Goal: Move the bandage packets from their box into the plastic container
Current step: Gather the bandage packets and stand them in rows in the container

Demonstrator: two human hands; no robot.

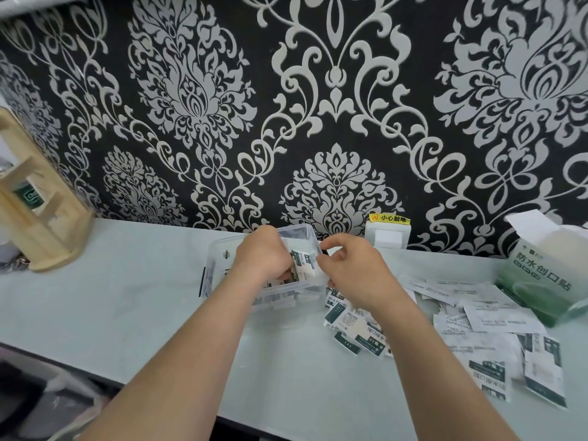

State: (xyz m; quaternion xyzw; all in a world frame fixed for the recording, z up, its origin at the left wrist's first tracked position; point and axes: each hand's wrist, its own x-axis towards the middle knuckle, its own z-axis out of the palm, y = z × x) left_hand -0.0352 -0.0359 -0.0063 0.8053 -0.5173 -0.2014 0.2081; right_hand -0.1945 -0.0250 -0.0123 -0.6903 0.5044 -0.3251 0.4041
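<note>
Left hand (261, 256) and right hand (353, 269) fingers pinch bandage packets (304, 265) inside plastic container (217, 253).

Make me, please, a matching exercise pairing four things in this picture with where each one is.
Things: 1 bandage box; 2 wooden rack; 3 held packets; 4 loose packets.
Places: A left end of the table; B over the plastic container; C right end; D scattered flat beside the box.
Pairs: 1-C; 2-A; 3-B; 4-D.
</note>
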